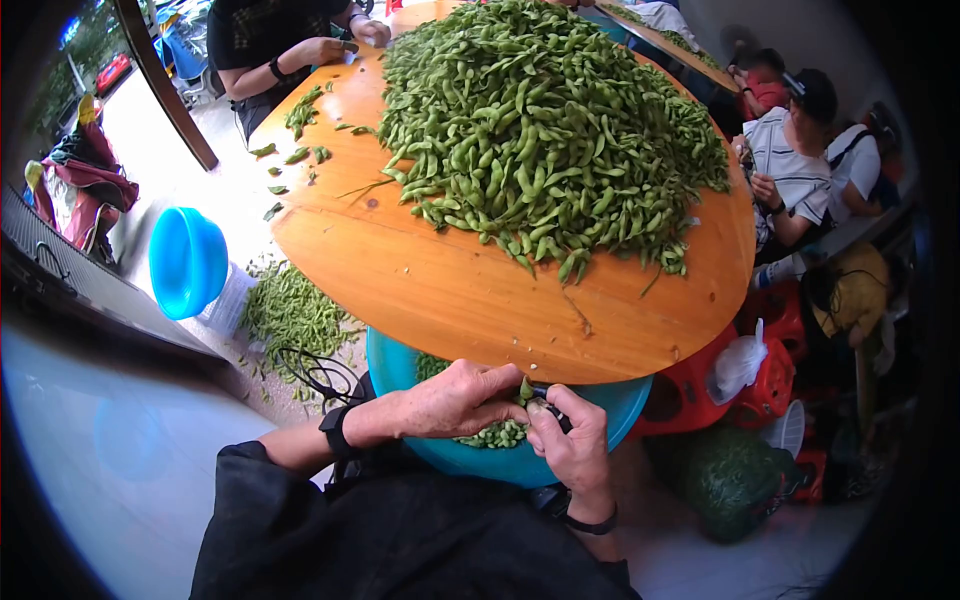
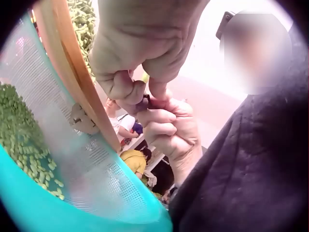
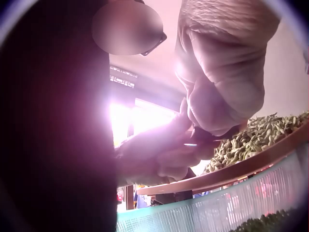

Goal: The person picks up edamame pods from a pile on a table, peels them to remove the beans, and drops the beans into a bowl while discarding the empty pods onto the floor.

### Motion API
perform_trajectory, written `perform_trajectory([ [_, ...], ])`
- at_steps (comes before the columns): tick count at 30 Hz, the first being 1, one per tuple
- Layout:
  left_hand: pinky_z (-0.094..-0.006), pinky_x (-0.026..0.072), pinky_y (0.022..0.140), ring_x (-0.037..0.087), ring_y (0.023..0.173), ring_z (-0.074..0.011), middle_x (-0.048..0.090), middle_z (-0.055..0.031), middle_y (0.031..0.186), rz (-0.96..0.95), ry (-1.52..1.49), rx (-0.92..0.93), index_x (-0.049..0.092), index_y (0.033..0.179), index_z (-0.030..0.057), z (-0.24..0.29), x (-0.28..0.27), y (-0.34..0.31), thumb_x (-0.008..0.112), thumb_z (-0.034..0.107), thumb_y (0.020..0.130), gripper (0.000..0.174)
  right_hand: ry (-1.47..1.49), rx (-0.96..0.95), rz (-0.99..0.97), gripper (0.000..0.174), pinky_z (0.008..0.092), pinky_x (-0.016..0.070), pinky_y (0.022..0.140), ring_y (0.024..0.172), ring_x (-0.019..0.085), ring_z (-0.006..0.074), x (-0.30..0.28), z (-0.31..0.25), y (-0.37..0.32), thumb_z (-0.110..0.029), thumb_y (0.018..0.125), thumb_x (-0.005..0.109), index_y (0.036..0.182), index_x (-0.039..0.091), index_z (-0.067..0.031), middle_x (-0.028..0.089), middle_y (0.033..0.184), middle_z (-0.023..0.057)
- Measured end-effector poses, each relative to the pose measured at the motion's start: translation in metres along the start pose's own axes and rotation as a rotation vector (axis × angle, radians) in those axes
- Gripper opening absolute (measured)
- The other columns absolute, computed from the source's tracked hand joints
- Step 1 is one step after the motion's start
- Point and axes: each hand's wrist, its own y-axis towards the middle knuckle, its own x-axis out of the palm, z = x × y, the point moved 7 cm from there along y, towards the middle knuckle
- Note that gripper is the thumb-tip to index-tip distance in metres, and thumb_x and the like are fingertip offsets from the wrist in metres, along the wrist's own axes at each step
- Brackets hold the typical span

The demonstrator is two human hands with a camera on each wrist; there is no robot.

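A person in dark sleeves works at the lower center of the head view, the left hand [image 1: 455, 402] pinching a green pod [image 1: 525, 388] between thumb and fingers while the right hand [image 1: 577, 445] grips a small dark tool [image 1: 557, 412] right beside it. The pod sits just below the frame's middle, near the front edge of a wooden table [image 1: 440, 280]. Beneath the hands, a turquoise basin [image 1: 470, 468] holds shelled beans [image 1: 497, 435]. A large heap of pods [image 1: 540, 140] covers much of the table across the upper center. At left, a bright blue tub [image 1: 188, 262] stands near more pods scattered on the floor [image 1: 295, 312]. Another person [image 1: 285, 45] sits at the upper left, hands over the table; at the upper right, a person in a dark cap [image 1: 795, 160] wears a striped shirt.
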Motion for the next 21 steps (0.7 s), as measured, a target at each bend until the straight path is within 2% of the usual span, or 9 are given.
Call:
perform_trajectory([
  [1, -0.0433, 0.0478, 0.060, 0.064, 0.067, -0.0325, 0.062, -0.0153, 0.079, 0.070, 0.070, 0.180, 0.054, 0.110, -0.0020, 0.007, -0.001, -0.002, 0.070, 0.018, 0.090, 0.032, -0.029, -0.033, -0.005, 0.008, 0.0283, 0.0422, 0.050, 0.055, 0.056, 0.0121, 0.000, -0.002, -0.001, 0.001, 0.089, 0.060, 0.083, 0.057, 0.0061, 0.054, 0.070, 0.0074],
  [5, -0.0447, 0.0496, 0.061, 0.065, 0.069, -0.0328, 0.062, -0.0174, 0.083, 0.061, 0.129, 0.158, 0.051, 0.121, -0.0024, 0.003, 0.007, -0.006, 0.069, 0.014, 0.090, 0.039, -0.166, -0.166, 0.055, 0.006, 0.0307, 0.0427, 0.051, 0.056, 0.057, 0.0166, 0.001, -0.013, -0.001, 0.002, 0.086, 0.061, 0.083, 0.057, 0.0061, 0.053, 0.071, 0.0101],
  [7, -0.0459, 0.0506, 0.061, 0.065, 0.071, -0.0375, 0.063, -0.0194, 0.084, 0.018, 0.355, 0.142, 0.047, 0.128, -0.0032, 0.006, 0.013, -0.008, 0.066, 0.009, 0.090, 0.044, -0.239, -0.178, 0.106, 0.004, 0.0347, 0.0445, 0.054, 0.060, 0.059, 0.0255, -0.001, -0.014, -0.002, 0.003, 0.084, 0.061, 0.084, 0.058, 0.0060, 0.054, 0.073, 0.0136],
  [8, -0.0459, 0.0506, 0.061, 0.065, 0.071, -0.0375, 0.063, -0.0194, 0.084, 0.018, 0.356, 0.141, 0.047, 0.128, -0.0032, 0.006, 0.013, -0.008, 0.066, 0.009, 0.090, 0.044, -0.238, -0.179, 0.105, 0.004, 0.0347, 0.0445, 0.054, 0.060, 0.059, 0.0255, 0.000, -0.014, -0.002, 0.003, 0.084, 0.061, 0.084, 0.058, 0.0060, 0.054, 0.073, 0.0136],
  [10, -0.0467, 0.0511, 0.064, 0.065, 0.073, -0.0387, 0.064, -0.0198, 0.087, -0.023, 0.373, 0.125, 0.046, 0.131, -0.0041, 0.003, 0.014, -0.009, 0.062, 0.006, 0.091, 0.044, -0.338, -0.298, 0.160, 0.004, 0.0275, 0.0389, 0.049, 0.055, 0.052, 0.0115, 0.001, -0.021, -0.005, 0.005, 0.086, 0.058, 0.082, 0.057, 0.0055, 0.051, 0.071, 0.0064],
  [14, -0.0444, 0.0510, 0.067, 0.064, 0.073, -0.0365, 0.064, -0.0194, 0.090, 0.137, 0.188, 0.314, 0.046, 0.131, -0.0050, 0.017, 0.004, 0.000, 0.059, 0.002, 0.090, 0.044, -0.346, -0.302, 0.188, 0.004, 0.0329, 0.0414, 0.053, 0.058, 0.054, 0.0192, 0.003, -0.017, -0.005, 0.005, 0.082, 0.060, 0.082, 0.056, 0.0047, 0.051, 0.071, 0.0106],
  [16, -0.0419, 0.0504, 0.070, 0.063, 0.074, -0.0354, 0.064, -0.0185, 0.088, -0.017, -0.099, -0.055, 0.047, 0.132, -0.0046, -0.008, 0.016, -0.003, 0.054, 0.000, 0.089, 0.043, -0.414, -0.374, 0.246, 0.006, 0.0377, 0.0427, 0.056, 0.062, 0.055, 0.0286, 0.004, -0.021, -0.006, 0.004, 0.080, 0.061, 0.082, 0.055, 0.0040, 0.051, 0.072, 0.0139],
  [20, -0.0342, 0.0497, 0.071, 0.061, 0.075, -0.0237, 0.063, -0.0141, 0.090, 0.068, -0.153, -0.108, 0.051, 0.132, -0.0009, -0.007, 0.022, 0.001, 0.046, 0.001, 0.092, 0.041, -0.446, -0.392, 0.296, 0.007, 0.0399, 0.0428, 0.057, 0.064, 0.054, 0.0344, 0.004, -0.021, -0.008, 0.003, 0.080, 0.061, 0.082, 0.055, 0.0033, 0.051, 0.074, 0.0158],
  [21, -0.0311, 0.0474, 0.067, 0.057, 0.072, -0.0181, 0.061, -0.0092, 0.086, 0.043, -0.289, -0.267, 0.053, 0.132, -0.0005, -0.015, 0.028, 0.001, 0.043, 0.003, 0.093, 0.040, -0.475, -0.408, 0.312, 0.006, 0.0400, 0.0427, 0.057, 0.063, 0.054, 0.0346, 0.004, -0.019, -0.009, 0.003, 0.080, 0.061, 0.082, 0.055, 0.0029, 0.051, 0.074, 0.0158],
])
